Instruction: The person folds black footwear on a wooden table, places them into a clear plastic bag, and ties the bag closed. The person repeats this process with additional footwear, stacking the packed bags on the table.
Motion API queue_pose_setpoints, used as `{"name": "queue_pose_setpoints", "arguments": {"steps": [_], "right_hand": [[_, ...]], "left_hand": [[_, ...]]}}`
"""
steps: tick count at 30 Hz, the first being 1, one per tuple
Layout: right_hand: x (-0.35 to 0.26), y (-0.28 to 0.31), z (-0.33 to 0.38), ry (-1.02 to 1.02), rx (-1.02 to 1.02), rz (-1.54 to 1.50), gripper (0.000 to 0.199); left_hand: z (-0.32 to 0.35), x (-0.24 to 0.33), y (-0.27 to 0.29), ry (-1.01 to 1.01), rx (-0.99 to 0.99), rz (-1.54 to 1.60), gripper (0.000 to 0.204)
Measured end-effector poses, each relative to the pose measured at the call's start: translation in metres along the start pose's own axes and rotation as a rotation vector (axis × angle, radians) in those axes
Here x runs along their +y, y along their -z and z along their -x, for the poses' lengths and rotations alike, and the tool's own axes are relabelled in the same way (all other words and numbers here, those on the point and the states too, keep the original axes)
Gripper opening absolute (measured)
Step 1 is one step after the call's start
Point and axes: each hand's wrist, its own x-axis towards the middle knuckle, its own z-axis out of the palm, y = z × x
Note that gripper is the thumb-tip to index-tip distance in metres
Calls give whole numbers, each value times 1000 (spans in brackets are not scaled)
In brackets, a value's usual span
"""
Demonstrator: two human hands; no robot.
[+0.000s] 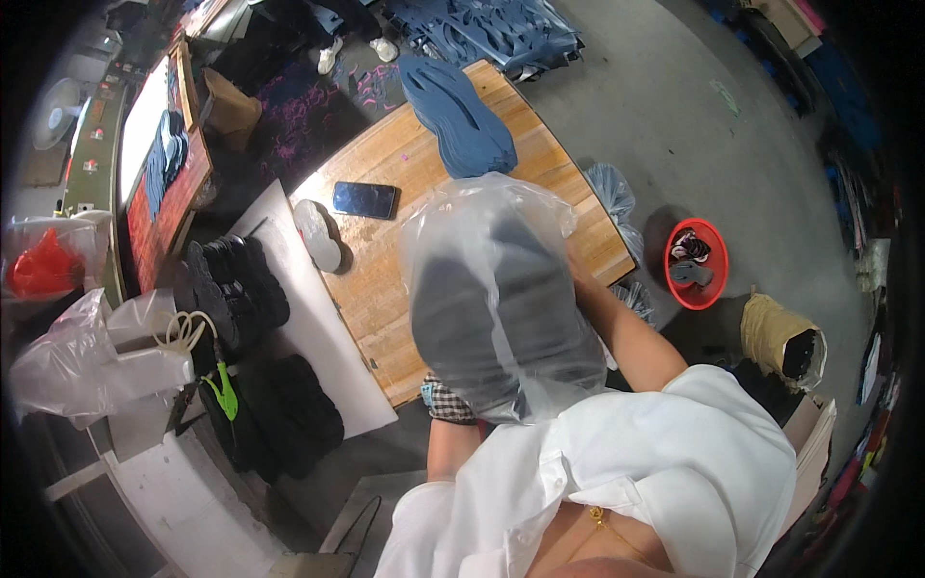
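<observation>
A clear plastic bag (pixel 501 299) bulges with a stack of dark grey, sole-shaped pieces. I hold it against my front, over the near part of the wooden table. My left hand (pixel 447 399), in a checked glove or cuff, grips its lower left side, the fingers hidden behind it. On the right side of the bag is my right hand (pixel 580 275), mostly covered by the plastic. Beyond the bag a stack of blue-grey sole-shaped pieces (pixel 458 120) lies on the wooden table (pixel 376 318). A phone (pixel 364 199) and a pale grey sole-shaped piece (pixel 317 236) lie to the left.
Left of the table stand dark stacks of sole-shaped pieces (pixel 236 289) and a green-handled tool (pixel 224 390). A red bucket (pixel 696 265) with scraps and a brown roll (pixel 782 337) are on the floor at right. At the far side are blue cut sheets (pixel 491 34) and a person's shoes (pixel 383 49).
</observation>
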Motion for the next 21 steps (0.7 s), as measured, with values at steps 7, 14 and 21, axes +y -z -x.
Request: {"name": "queue_pose_setpoints", "arguments": {"steps": [7,14,21], "right_hand": [[-22,-23,70,220,-66,-127,14],[-28,-52,103,681,-188,-21,12],[-29,-45,27,1313,-582,320,10]], "left_hand": [[77,71,7,-287,-79,-375,34],[62,203,-11,-1011,-168,-558,35],[-12,195,7,-945,-596,13,37]]}}
